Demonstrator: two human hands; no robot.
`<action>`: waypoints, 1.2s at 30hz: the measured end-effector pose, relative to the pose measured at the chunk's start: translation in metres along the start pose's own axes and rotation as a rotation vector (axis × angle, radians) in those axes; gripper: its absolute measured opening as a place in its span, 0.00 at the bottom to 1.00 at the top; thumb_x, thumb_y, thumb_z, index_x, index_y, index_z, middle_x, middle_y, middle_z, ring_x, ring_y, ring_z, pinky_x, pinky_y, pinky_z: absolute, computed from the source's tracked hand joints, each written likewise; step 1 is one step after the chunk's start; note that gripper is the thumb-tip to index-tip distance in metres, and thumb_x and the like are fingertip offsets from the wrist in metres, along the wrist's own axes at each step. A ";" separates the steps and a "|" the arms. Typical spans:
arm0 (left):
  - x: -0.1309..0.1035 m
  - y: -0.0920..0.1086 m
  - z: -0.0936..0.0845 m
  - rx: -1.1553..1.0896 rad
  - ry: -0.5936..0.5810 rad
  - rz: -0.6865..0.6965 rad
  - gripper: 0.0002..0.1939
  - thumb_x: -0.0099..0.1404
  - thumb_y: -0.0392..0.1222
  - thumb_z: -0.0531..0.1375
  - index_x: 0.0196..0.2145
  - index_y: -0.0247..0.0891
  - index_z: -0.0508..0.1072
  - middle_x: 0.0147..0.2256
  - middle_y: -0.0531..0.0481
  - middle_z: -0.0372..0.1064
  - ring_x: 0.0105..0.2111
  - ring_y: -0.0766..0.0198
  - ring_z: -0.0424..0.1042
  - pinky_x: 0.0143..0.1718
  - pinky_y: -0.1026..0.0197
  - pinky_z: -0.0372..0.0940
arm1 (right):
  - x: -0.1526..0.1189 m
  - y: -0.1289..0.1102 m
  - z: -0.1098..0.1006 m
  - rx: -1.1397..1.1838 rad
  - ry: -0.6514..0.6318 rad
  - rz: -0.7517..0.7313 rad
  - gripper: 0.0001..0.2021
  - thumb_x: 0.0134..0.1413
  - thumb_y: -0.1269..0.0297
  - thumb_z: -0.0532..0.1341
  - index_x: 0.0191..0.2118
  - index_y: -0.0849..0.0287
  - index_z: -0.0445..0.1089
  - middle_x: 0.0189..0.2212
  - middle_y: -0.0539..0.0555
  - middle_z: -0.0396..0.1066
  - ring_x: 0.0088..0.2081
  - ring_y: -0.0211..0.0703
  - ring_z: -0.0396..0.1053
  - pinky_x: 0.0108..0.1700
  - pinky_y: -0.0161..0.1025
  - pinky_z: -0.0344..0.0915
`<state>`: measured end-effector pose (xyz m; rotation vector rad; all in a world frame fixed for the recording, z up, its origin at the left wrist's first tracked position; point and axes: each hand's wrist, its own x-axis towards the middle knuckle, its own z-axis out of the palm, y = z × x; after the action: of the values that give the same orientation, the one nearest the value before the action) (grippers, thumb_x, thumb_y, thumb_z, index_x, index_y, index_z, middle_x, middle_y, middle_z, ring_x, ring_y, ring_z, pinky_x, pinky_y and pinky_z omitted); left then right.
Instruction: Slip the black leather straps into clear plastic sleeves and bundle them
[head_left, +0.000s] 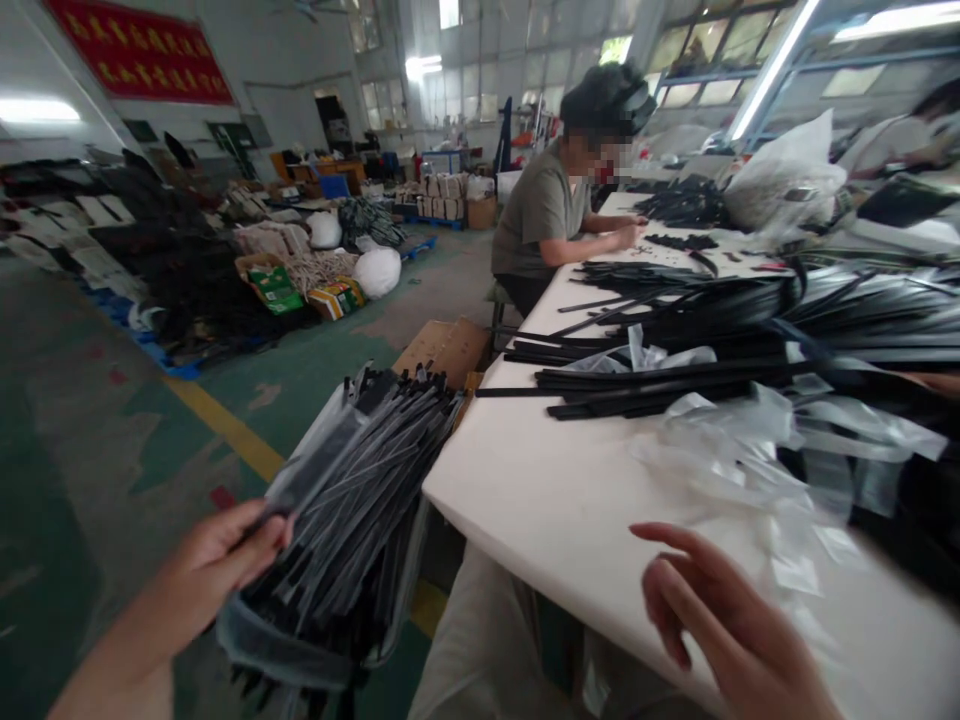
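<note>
On the left, my left hand (244, 550) pinches the near end of a flat dark strip in a clear plastic sleeve (319, 465). The sleeved strip lies slanted over a heap of black strips (367, 500), many in clear plastic, which fill a container beside the table. Above the white tabletop (517, 470), at the lower right, my right hand (712, 610) holds nothing. Its index finger points out and the other fingers are loosely bent. Closest to it are crumpled clear plastic sleeves (735, 440). Farther back lie bare black strips (652, 385) in loose bundles.
A co-worker (540, 220) sits at the far side of the table, handling small dark pieces. A cardboard box (446, 350) stands behind the strip container. A clear plastic bag (787, 190) sits farther back on the table. Stacked goods (187, 270) line the floor at left.
</note>
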<state>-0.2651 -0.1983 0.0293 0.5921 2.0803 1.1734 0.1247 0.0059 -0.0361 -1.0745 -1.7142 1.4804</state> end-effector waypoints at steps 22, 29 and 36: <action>-0.056 0.078 0.330 0.421 -1.332 1.327 0.19 0.66 0.48 0.60 0.53 0.41 0.71 0.45 0.42 0.75 0.50 0.50 0.71 0.54 0.55 0.62 | -0.113 0.021 -0.054 -0.501 0.117 0.056 0.12 0.59 0.59 0.58 0.27 0.58 0.70 0.23 0.51 0.69 0.25 0.39 0.65 0.28 0.33 0.61; -0.048 0.058 0.303 0.660 -1.283 1.034 0.05 0.64 0.38 0.61 0.30 0.39 0.75 0.29 0.54 0.76 0.31 0.64 0.74 0.32 0.68 0.60 | -0.120 0.017 -0.070 -0.104 0.045 0.213 0.17 0.50 0.51 0.65 0.28 0.63 0.75 0.19 0.48 0.61 0.22 0.33 0.57 0.24 0.30 0.52; 0.008 0.002 0.202 0.700 -0.703 0.792 0.07 0.62 0.42 0.57 0.33 0.46 0.76 0.33 0.55 0.77 0.34 0.58 0.75 0.37 0.63 0.68 | -0.101 0.029 -0.083 0.197 -0.048 0.182 0.21 0.42 0.46 0.69 0.25 0.63 0.75 0.19 0.51 0.65 0.23 0.33 0.57 0.23 0.31 0.52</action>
<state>-0.1216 -0.0778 -0.0469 1.9588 1.5873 0.4018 0.2495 -0.0428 -0.0452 -1.1197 -1.4967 1.7610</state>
